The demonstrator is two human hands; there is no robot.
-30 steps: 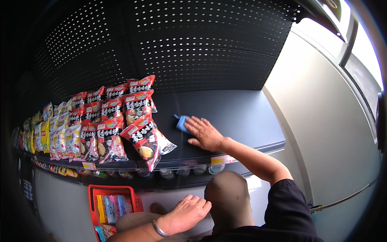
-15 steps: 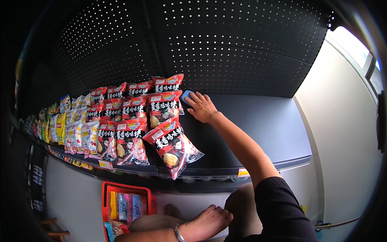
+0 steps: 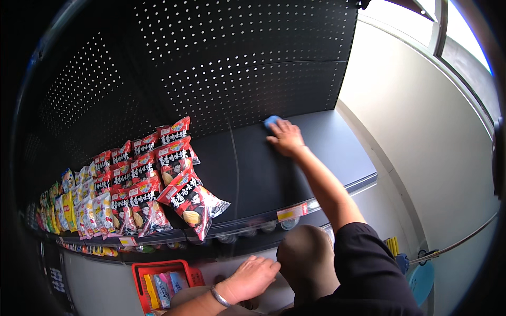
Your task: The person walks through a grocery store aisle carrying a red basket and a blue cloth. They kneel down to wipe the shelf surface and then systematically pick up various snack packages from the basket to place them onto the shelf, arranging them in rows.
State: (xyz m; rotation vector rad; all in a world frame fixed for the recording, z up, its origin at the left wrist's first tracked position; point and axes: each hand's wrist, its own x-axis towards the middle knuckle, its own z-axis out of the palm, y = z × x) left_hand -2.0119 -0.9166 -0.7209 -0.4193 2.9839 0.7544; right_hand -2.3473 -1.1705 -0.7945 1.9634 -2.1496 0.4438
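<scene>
Right grip (image 3: 287,139), a bare hand at the end of an outstretched arm, lies palm down with its fingers spread rather than closed. Left grip (image 3: 252,277) curls loosely beside the person's knee; its palm is hidden from me, so I cannot tell whether it is fully closed.

Biggest in my view is the black perforated metal back panel (image 3: 253,31), which meets the dark grey flat shelf (image 3: 327,152) along its rear edge. Right of the shelf's end edge stands a pale smooth wall (image 3: 421,121), with a strip of floor between. Between the snacks and that end I see a broad bare stretch, crossed only by the right forearm, which passes over the front edge near the corner.

On the left, red-and-black glossy pillow bags (image 3: 142,168) stand in rows, with white-and-yellow bags (image 3: 95,213) farther left. One red-and-black bag (image 3: 191,205) tilts at the front, its lower corner reaching the shelf's front lip, so room is tight there. Below, on the floor, sits a red plastic basket (image 3: 161,264) holding slim yellow, blue and pink packets (image 3: 152,291). A yellow-and-red price label (image 3: 291,213) faces out from the front edge.

Smallest, the crumpled-looking blue cloth (image 3: 271,121) lies under the right fingertips, right at the rear edge; I cannot tell whether it touches the panel.
</scene>
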